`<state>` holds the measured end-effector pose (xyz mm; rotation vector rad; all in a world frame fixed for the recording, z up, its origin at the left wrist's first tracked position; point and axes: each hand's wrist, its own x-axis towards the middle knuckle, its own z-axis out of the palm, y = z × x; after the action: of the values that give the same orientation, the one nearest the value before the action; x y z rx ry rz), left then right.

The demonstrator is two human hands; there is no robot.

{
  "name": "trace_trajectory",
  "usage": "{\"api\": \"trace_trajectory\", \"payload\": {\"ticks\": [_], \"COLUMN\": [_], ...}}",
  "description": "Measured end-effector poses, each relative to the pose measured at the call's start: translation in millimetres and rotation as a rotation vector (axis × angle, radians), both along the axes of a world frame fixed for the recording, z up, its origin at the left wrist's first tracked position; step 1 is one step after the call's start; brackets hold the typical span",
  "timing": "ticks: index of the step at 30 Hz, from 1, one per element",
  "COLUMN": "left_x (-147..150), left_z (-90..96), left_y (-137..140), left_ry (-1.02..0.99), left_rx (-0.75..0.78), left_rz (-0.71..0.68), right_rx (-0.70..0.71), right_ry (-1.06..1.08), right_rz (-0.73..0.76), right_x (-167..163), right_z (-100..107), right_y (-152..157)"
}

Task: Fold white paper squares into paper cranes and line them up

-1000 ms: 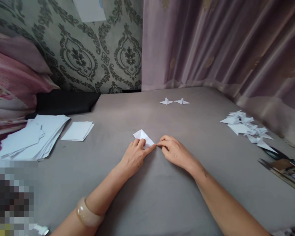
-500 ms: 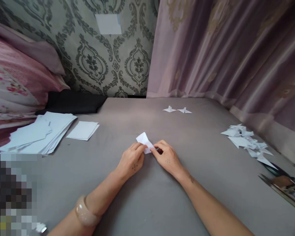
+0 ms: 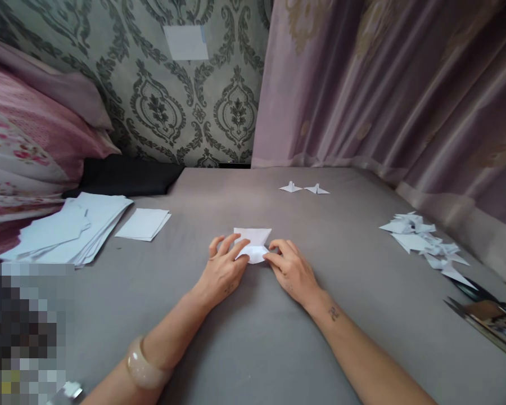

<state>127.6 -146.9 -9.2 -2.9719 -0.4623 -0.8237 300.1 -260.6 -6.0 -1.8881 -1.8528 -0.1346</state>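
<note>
A small sheet of white paper (image 3: 253, 236), creased and partly folded across its lower half, lies between my hands at the middle of the table. My left hand (image 3: 224, 269) has its thumb at the paper's lower left corner and its index finger over the left side, gripping it; the other fingers are spread beside it. With thumb and index finger, my right hand (image 3: 293, 270) pinches the lower right corner. A pale bangle (image 3: 143, 367) circles my left forearm. My left fingers hide part of the paper's left edge.
Two folded paper cranes (image 3: 290, 187) stand at the back. More folded paper pieces (image 3: 421, 239) are heaped at right, near scissors (image 3: 468, 318). A stack of white paper (image 3: 96, 225) and smaller square sheets (image 3: 142, 223) lie left, before a black cloth (image 3: 126, 175).
The paper has turned and opened wider, from a narrow, slanted shape to a broader one with a level top edge. My left fingers have spread; my right hand has shifted slightly right.
</note>
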Motion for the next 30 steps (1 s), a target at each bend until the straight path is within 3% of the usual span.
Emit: {"api": "trace_trajectory", "payload": {"ticks": [8,22,30], "left_x": [4,18,11], "left_z": [5.4,-6.0,-7.6], "left_y": [-11,-6,0], "left_ry": [0.032,0.005,0.012], "left_rx": [-0.129,-0.259,-0.355], "left_rz": [-0.06,0.165,0.123], "right_rx": [-0.157,-0.148,-0.133], "right_ry": [0.038,0.31,0.14], "right_rz": [-0.044,-0.25,-0.054], "right_x": [-4,-9,-18], "right_z": [5,-3,0], "right_y": [-8,2,-4]}}
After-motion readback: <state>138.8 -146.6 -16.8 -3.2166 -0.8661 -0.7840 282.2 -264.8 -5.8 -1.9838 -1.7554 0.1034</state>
